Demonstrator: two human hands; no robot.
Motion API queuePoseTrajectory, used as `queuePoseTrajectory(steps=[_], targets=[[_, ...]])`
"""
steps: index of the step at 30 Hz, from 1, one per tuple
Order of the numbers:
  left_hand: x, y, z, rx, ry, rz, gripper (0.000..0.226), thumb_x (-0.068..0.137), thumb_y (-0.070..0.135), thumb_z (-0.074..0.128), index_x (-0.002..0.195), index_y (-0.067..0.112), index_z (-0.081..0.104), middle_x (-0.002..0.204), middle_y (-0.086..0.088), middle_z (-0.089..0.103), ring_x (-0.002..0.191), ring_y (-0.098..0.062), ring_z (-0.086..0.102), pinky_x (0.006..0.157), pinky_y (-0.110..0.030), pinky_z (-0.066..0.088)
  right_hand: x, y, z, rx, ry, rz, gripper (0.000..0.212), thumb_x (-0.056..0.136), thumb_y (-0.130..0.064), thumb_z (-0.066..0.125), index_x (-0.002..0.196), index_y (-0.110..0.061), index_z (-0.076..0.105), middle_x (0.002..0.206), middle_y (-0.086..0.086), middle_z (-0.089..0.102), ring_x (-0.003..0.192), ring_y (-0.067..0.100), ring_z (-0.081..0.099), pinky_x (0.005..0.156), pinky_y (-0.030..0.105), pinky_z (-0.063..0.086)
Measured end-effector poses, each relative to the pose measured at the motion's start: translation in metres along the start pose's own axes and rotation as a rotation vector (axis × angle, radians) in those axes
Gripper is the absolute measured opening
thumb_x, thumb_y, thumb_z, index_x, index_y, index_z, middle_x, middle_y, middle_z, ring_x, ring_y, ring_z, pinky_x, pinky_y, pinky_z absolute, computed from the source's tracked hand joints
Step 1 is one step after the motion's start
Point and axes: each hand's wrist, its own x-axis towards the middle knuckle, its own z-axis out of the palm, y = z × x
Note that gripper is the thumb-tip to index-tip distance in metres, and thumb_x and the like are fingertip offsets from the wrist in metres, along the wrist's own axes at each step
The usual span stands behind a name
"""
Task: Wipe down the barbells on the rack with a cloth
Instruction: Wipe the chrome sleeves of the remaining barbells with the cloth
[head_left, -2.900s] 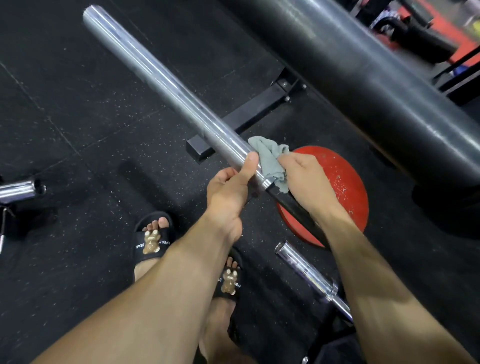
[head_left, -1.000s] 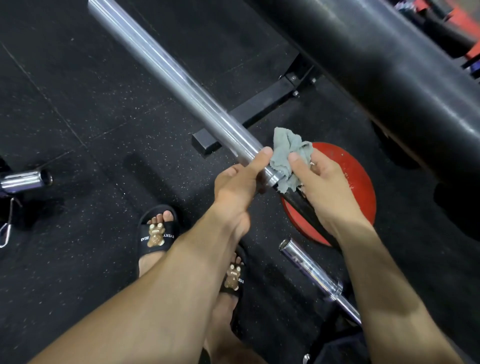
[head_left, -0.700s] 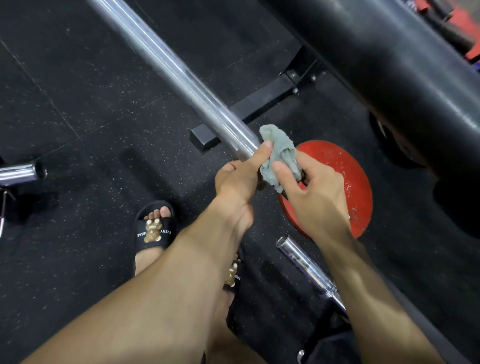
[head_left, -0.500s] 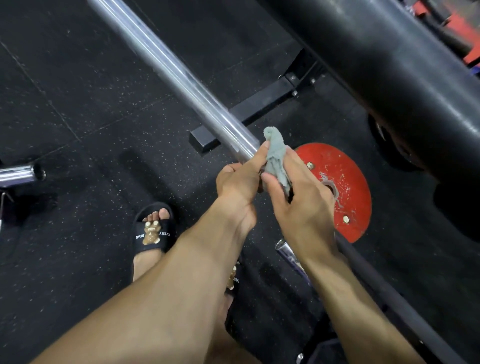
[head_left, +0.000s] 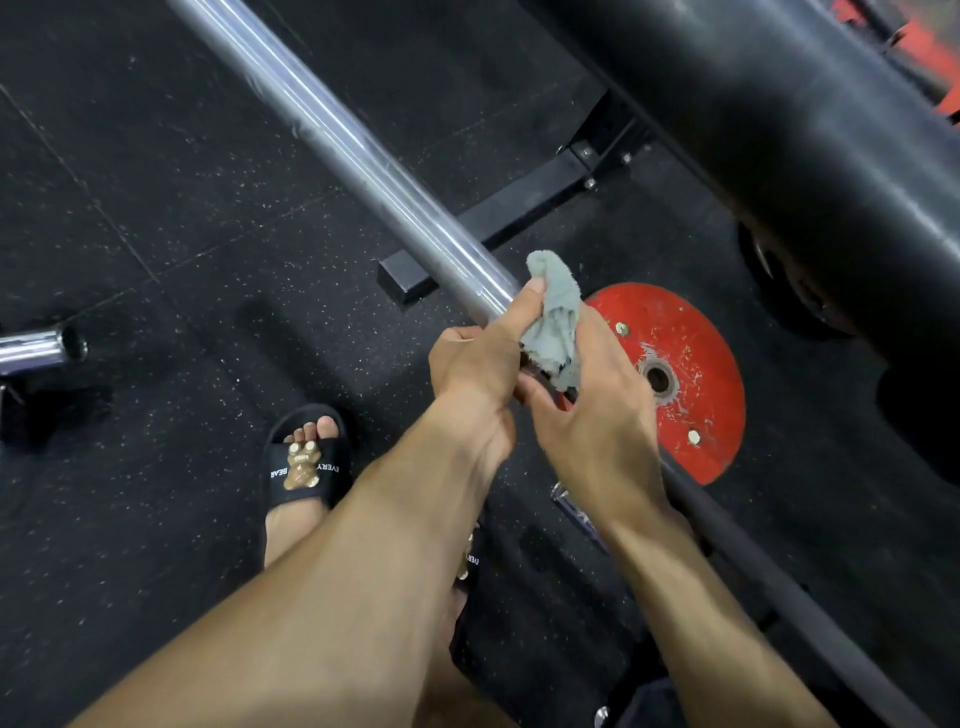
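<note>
A long barbell crosses the view from upper left to lower right, with a shiny steel sleeve (head_left: 358, 156) and a dark shaft (head_left: 769, 571). My left hand (head_left: 478, 364) grips the sleeve at its lower end, thumb stretched along the metal. A crumpled grey cloth (head_left: 556, 317) sits bunched against the bar where sleeve meets shaft. My right hand (head_left: 597, 415) holds the cloth around the bar, just below my left hand. The part of the bar under both hands is hidden.
A red weight plate (head_left: 691, 374) lies flat on the black rubber floor. A thick black padded cylinder (head_left: 779, 130) spans the upper right. A black rack foot (head_left: 498, 218) lies under the bar. Two other chrome bar ends show, one (head_left: 36, 348) at left and another (head_left: 571, 509) below my right wrist. My sandalled foot (head_left: 306, 462) stands below.
My right hand has turned with the cloth around the bar, from beside it to over it. More of the red plate is uncovered. My left hand keeps its grip.
</note>
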Motion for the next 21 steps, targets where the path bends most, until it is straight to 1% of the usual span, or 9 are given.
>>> queuePoseTrajectory(steps=[3,5,7,9,12,14,15,19,21], targets=[[0.003,0.000,0.000,0.008,0.005,0.017,0.063,0.069,0.044,0.093,0.107,0.010,0.056,0.100,-0.011,0.076,0.084,-0.026,0.075,0.080,-0.041,0.063,0.006,-0.004,-0.012,0.113,0.026,0.037,0.028,0.090,-0.028,0.076,0.117,-0.028,0.066,0.102,-0.015,0.071,0.095,-0.001,0.067,0.082,0.018,0.051],[0.003,0.000,0.000,0.057,0.015,0.024,0.064,0.066,0.051,0.092,0.103,0.014,0.056,0.103,-0.008,0.074,0.082,-0.022,0.066,0.085,-0.040,0.058,0.016,0.001,-0.024,0.245,-0.005,0.148,0.008,0.098,-0.033,0.067,0.100,-0.026,0.070,0.084,-0.010,0.071,0.076,0.005,0.064,0.069,0.029,0.050],[0.004,-0.001,0.000,0.086,0.020,0.017,0.069,0.062,0.057,0.092,0.105,0.016,0.057,0.105,-0.005,0.070,0.085,-0.022,0.060,0.095,-0.046,0.055,0.022,0.007,-0.030,0.280,-0.038,0.181,0.032,0.104,-0.040,0.055,0.090,-0.014,0.067,0.073,0.001,0.065,0.067,0.016,0.054,0.064,0.042,0.046],[0.005,-0.002,-0.001,0.094,0.013,0.007,0.070,0.061,0.060,0.091,0.105,0.018,0.057,0.104,-0.004,0.069,0.085,-0.022,0.058,0.097,-0.047,0.054,0.018,0.005,-0.029,0.277,-0.032,0.205,0.046,0.109,-0.040,0.047,0.078,-0.007,0.053,0.065,-0.002,0.047,0.062,0.011,0.040,0.059,0.036,0.035],[0.009,-0.002,-0.001,0.090,0.012,0.011,0.065,0.062,0.062,0.089,0.094,0.020,0.051,0.095,-0.003,0.068,0.078,-0.020,0.056,0.080,-0.037,0.052,-0.003,-0.002,-0.023,0.267,0.057,0.168,0.041,0.110,-0.037,0.041,0.103,-0.012,0.073,0.092,-0.021,0.069,0.085,-0.006,0.061,0.080,0.020,0.047],[0.010,-0.003,-0.001,0.074,0.016,0.005,0.061,0.067,0.057,0.089,0.094,0.018,0.051,0.086,-0.004,0.069,0.070,-0.019,0.058,0.067,-0.032,0.050,-0.019,-0.004,-0.014,0.152,0.077,0.067,0.046,0.108,-0.044,0.041,0.138,-0.018,0.065,0.146,-0.014,0.058,0.136,-0.007,0.048,0.112,0.012,0.033],[0.010,-0.004,-0.001,0.061,0.014,0.002,0.059,0.069,0.053,0.089,0.099,0.016,0.054,0.084,-0.004,0.070,0.067,-0.019,0.061,0.063,-0.030,0.051,-0.023,-0.005,-0.008,0.091,0.085,0.016,0.048,0.106,-0.044,0.044,0.141,-0.018,0.063,0.155,-0.008,0.049,0.144,-0.002,0.040,0.118,0.013,0.027],[0.013,-0.005,-0.001,0.018,0.008,0.025,0.052,0.071,0.041,0.090,0.099,0.014,0.055,0.083,-0.006,0.071,0.063,-0.020,0.065,0.055,-0.027,0.051,-0.020,-0.004,0.003,-0.103,0.170,-0.109,0.033,0.102,-0.027,0.057,0.127,-0.013,0.073,0.151,-0.003,0.051,0.142,0.010,0.048,0.117,0.018,0.034],[0.012,-0.003,0.000,0.039,0.028,0.028,0.051,0.073,0.042,0.089,0.092,0.016,0.049,0.080,-0.005,0.065,0.060,-0.017,0.053,0.061,-0.029,0.045,-0.002,-0.004,-0.008,-0.099,0.174,-0.015,0.023,0.105,-0.024,0.056,0.108,-0.016,0.077,0.119,-0.014,0.071,0.108,0.001,0.064,0.097,0.015,0.044]])
